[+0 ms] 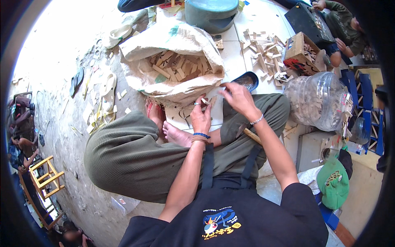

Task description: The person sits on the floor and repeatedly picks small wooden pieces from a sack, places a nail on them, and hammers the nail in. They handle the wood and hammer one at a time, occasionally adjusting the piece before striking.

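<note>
My left hand (200, 118) is closed on a small wooden piece (204, 101), pinched between thumb and fingers just below the sack's near edge. To its right, my right hand (242, 99) hovers with its fingers bent and apart. No object shows in it. Just beyond that hand sits a blue oval dish (252, 75) with small, thin, greyish things in it, too fine to tell. A large white woven sack (164, 39) stands in front of me, its mouth folded back. Many flat wooden pieces (181, 68) fill it. Across my right leg lies a wooden handle (252, 136).
Loose wooden pieces (265, 53) lie heaped on the tiles at the far right. Nearby are a cardboard box (297, 51), a clear plastic jar (314, 96) of pieces and a green cap (332, 181). A green tub (212, 14) stands behind the sack; sandals (108, 91) lie left.
</note>
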Available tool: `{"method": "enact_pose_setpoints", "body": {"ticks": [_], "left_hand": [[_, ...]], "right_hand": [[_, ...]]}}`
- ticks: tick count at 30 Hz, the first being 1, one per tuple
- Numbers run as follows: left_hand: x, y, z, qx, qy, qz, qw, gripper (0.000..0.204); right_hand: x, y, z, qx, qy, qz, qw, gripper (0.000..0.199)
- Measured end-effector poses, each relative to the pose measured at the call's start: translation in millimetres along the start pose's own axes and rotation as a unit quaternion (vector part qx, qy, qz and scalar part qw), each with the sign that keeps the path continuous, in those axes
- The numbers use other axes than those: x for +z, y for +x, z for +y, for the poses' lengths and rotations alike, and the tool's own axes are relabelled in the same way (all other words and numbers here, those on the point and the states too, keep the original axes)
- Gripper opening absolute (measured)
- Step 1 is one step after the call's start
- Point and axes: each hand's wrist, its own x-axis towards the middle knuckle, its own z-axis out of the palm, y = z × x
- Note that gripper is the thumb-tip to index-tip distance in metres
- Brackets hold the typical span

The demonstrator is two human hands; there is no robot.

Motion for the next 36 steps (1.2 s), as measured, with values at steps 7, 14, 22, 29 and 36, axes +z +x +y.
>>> {"method": "enact_pose_setpoints", "body": {"ticks": [7, 14, 22, 29, 36], "left_hand": [[-3, 6, -7, 0.026, 0.035, 0.019, 0.999, 0.039], [-6, 2, 8, 0.039, -0.025, 0.017, 0.999, 0.037], [-3, 1, 18, 0.044, -0.056, -0.097, 0.993, 0.03], [-6, -1, 26, 0.045, -0.039, -0.13, 0.99, 0.033], [-10, 12, 14, -0.045, -0.108, -0.137, 0.984, 0.038]], "right_hand": [[59, 35, 41, -0.081, -0.239, 0.005, 0.968, 0.03], [45, 15, 38, -0.125, -0.174, 0.04, 0.976, 0.022], [-12, -51, 23, 0.173, 0.364, -0.086, 0.911, 0.022], [-12, -68, 10, 0.202, 0.447, -0.051, 0.87, 0.023], [-6, -57, 0, 0.211, 0.465, -0.067, 0.857, 0.027]]}}
